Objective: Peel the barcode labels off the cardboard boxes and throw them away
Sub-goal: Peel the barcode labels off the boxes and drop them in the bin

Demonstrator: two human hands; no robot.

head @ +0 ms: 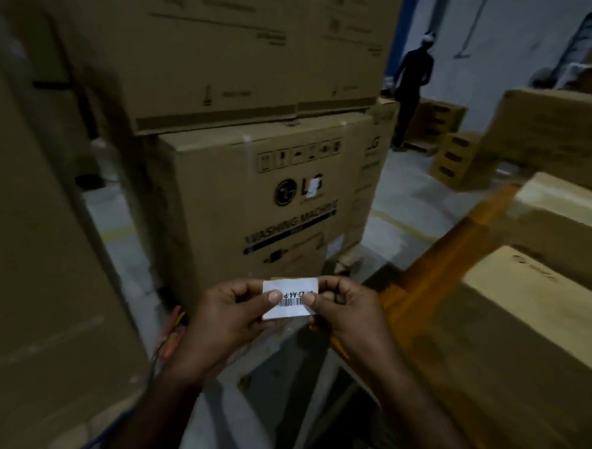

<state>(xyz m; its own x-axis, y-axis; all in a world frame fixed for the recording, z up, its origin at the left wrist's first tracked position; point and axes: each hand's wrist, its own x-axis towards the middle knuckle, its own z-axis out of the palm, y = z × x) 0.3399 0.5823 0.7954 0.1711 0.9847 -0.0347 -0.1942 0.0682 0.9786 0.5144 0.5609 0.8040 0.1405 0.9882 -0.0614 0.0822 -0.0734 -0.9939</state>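
A white barcode label (290, 298) is held flat between both hands, low in the centre of the view. My left hand (229, 317) pinches its left end with thumb on top. My right hand (343, 313) pinches its right end. Printed text and a barcode face me, upside down. Ahead stands a brown washing machine box (255, 202) with a small white label (313, 186) still stuck over its logo. A larger cardboard box (226, 54) rests on top of it.
Tall cardboard boxes (45, 249) wall the left side. An orange pallet truck handle (455, 250) and more boxes (535, 333) lie to the right. A person in dark clothes (411, 90) stands at the back near small boxes (454, 159). Grey concrete floor (406, 198) runs between.
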